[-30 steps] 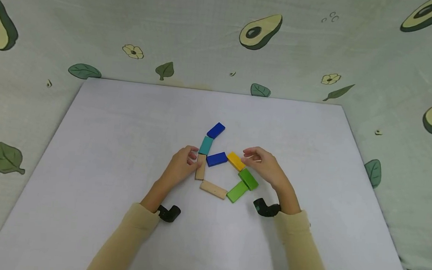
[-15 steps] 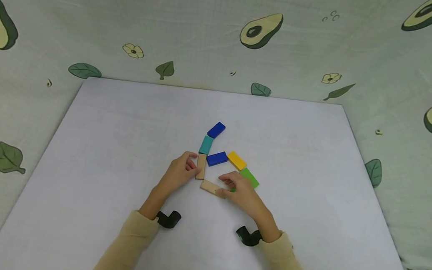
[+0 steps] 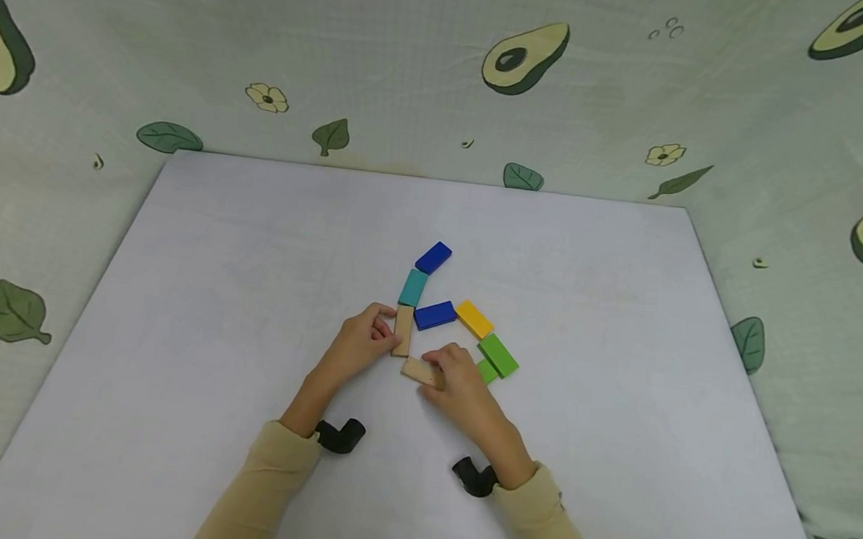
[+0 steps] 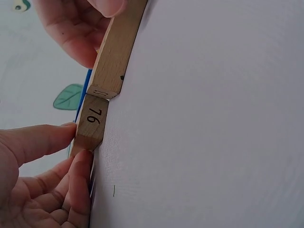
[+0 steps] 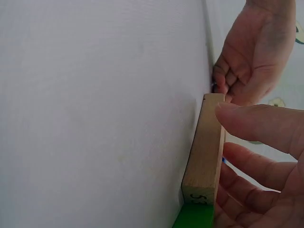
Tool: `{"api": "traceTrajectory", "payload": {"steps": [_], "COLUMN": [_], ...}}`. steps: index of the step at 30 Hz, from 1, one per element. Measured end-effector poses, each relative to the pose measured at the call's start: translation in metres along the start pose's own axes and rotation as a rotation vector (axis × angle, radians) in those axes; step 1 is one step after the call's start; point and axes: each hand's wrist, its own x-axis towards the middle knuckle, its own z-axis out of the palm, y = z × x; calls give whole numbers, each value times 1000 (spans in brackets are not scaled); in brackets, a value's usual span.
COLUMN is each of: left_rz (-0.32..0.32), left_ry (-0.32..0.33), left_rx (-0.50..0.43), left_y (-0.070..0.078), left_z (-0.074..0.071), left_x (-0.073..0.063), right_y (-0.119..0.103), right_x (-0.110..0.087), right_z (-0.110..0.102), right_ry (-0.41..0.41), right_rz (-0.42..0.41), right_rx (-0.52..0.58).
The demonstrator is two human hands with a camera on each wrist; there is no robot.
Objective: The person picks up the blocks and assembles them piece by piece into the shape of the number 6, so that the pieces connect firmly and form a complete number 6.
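On the white table, my left hand (image 3: pixel 361 340) pinches an upright-lying plain wooden block (image 3: pixel 403 328) between thumb and fingers; its end face (image 4: pixel 90 118) shows the number 76. With thumb on the near long side and fingers on the far side, my right hand (image 3: pixel 466 389) grips a second plain wooden block (image 5: pixel 204 147). The two wooden blocks meet at a corner. A green block (image 3: pixel 488 373), partly hidden by the right hand, adjoins the second one. Another green block (image 3: pixel 498 355) touches it, followed by a yellow block (image 3: pixel 475 318) and a blue block (image 3: pixel 435 315).
Beyond the left wooden block lie a teal block (image 3: pixel 413 287) and a second blue block (image 3: pixel 434 257), continuing the curve. The white tabletop (image 3: pixel 252 249) ends at a back edge against an avocado-print cloth (image 3: pixel 415 68). Black wrist cameras hang near the table.
My right hand has come from the yellow block toward me and leftward, and now grips the lower wooden block. My left hand stays at its block, its fingers now closer around it.
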Motion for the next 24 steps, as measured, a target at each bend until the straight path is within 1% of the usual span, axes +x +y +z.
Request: {"api": "traceTrajectory", "payload": {"steps": [10, 24], "left_rz": [10, 2], "left_ry": [1, -3], "left_rx": [0, 1], "left_y": [-1, -2], "left_z": [-1, -1], "left_x": [1, 2], "right_y": [-1, -3], "right_x": [2, 3], "right_z": [7, 12], "right_ry": [40, 53], "right_rz": [-25, -10], "right_rx": [-67, -50]}}
